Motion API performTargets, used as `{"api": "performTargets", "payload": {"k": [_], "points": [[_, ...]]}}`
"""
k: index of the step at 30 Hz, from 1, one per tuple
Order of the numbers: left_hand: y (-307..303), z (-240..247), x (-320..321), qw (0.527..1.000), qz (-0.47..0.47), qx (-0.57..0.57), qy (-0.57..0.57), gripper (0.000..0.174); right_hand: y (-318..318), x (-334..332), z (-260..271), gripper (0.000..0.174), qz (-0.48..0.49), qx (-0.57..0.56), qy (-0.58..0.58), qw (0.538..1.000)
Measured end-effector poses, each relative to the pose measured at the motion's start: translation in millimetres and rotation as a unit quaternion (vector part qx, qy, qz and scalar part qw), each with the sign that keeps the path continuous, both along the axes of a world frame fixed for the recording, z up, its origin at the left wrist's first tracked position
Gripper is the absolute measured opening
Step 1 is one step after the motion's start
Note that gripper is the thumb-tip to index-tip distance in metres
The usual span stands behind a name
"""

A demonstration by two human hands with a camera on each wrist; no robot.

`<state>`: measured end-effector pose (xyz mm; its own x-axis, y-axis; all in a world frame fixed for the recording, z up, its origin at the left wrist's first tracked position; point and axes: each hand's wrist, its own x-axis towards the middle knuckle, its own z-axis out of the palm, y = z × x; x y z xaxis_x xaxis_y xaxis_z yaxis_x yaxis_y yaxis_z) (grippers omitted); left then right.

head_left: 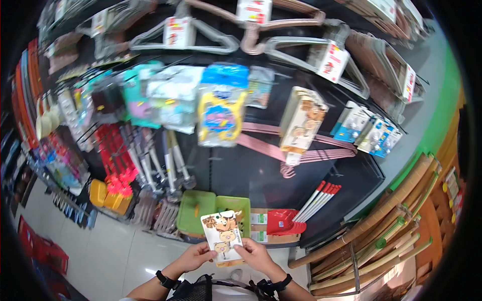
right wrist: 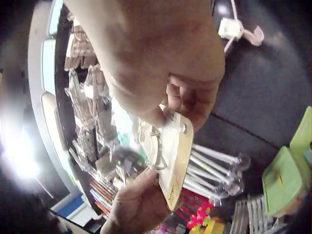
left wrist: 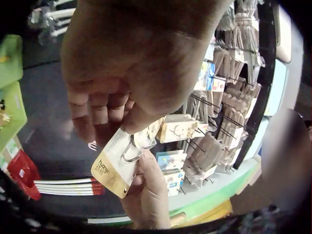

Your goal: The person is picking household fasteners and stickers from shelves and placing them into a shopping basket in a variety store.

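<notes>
A printed card of hooks (head_left: pixel 222 236) with bear faces on it stands in front of me, tilted, with metal wire hooks on its front. My left hand (head_left: pixel 197 257) pinches its left edge near the bottom, thumb on the front. From the right side my right hand (head_left: pixel 256 255) grips the same card, thumb also on the front. The left wrist view shows the card (left wrist: pixel 114 163) between both hands, its brown end printed with lettering. In the right wrist view the card (right wrist: pixel 178 151) is seen nearly edge-on.
Similar cards (head_left: pixel 303 123) hang on the black display wall. Hangers (head_left: pixel 186 35) fill its top. Green bins (head_left: pixel 196 205) and red dustpans (head_left: pixel 286 221) sit low behind the hands. Bamboo poles (head_left: pixel 381 220) lean at the right; a red stool (head_left: pixel 42 246) stands left.
</notes>
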<state>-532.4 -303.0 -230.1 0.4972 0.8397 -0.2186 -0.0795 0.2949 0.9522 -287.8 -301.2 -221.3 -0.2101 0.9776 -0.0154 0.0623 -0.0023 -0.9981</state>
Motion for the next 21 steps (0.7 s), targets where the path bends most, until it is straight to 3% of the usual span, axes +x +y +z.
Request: {"api": "performTargets", "payload": {"k": [4,6,12,17,20,21], "points": [[-91,-35,-87,0.996,0.069,-0.061,0.019,0.029,-43,-85,-30,0.024,0.151,-0.071,-0.069,0.983],[-136,-52,-119,0.991,0.114,-0.054,0.033,0.029,-63,-123,-53,0.02,0.193,-0.095,0.037,0.976],[-254,-76,-210,0.956,0.284,-0.072,-0.023,0.028,-91,-236,-70,0.028,0.375,-0.102,-0.113,0.915],[-332,-93,-260,0.883,0.453,-0.117,-0.022,0.026,-87,-294,-117,0.028,0.432,-0.17,-0.196,0.864],[-362,-121,-292,0.824,0.545,-0.143,-0.055,0.023,-53,-304,-196,0.026,0.454,-0.165,-0.307,0.82],[-372,-126,-302,0.79,0.586,-0.164,-0.072,0.022,-37,-301,-232,0.028,0.467,-0.183,-0.363,0.785]]}}
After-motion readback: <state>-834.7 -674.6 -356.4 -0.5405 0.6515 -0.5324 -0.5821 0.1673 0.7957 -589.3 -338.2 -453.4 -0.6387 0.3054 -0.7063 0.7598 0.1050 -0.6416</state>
